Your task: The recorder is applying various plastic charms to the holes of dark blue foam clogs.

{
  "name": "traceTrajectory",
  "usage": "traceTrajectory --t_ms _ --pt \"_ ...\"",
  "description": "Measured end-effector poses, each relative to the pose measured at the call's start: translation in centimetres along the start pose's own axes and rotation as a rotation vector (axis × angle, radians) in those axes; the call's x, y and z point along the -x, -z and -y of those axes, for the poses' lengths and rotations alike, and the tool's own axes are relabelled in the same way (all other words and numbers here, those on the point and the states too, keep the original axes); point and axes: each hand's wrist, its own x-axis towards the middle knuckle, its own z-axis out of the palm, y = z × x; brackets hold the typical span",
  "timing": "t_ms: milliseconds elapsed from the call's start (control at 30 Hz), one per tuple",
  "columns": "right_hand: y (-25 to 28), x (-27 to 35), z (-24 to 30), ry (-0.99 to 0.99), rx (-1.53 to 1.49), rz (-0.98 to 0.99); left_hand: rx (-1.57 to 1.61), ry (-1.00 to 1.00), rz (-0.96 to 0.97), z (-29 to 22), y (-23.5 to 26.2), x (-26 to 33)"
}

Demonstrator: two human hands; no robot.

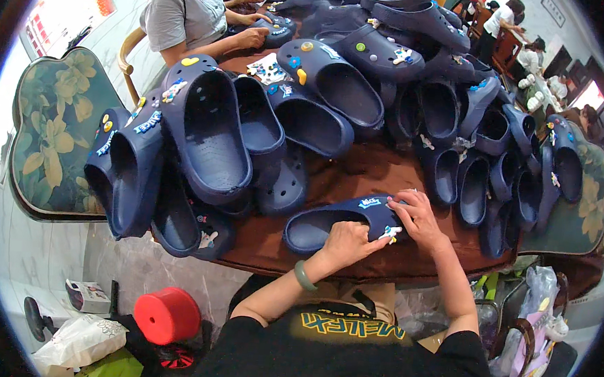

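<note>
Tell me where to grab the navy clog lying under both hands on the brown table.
Grip the navy clog by its open heel rim at its left end, coming from the left: that end is bare, while the left hand and right hand cover the charm-studded toe.

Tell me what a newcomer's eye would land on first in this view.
First the heap of dark blue clogs dotted with small coloured charms, filling the brown table from left to right. Next, at the near edge, the left hand and right hand resting on a single clog that lies on its side. Then the bright red cylinder on the floor at lower left.
</note>
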Motion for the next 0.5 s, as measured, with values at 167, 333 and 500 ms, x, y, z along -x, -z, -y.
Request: traceTrajectory --t_ms 167,333,500 --pt "0.0 0.0 -0.1 -0.111 -0.16 -0.086 -0.007 -0.026 -0.034 0.4 -0.5 0.6" --pt "-1.5 0.2 -6.0 -0.227 -0.067 -0.149 -0.039 -0.054 -0.05 0.0 -0.5 0.6" --pt "-2.3 2.3 -8.5 -0.153 0.098 0.03 -0.058 -0.033 -0.015 0.0 -0.4 0.6"
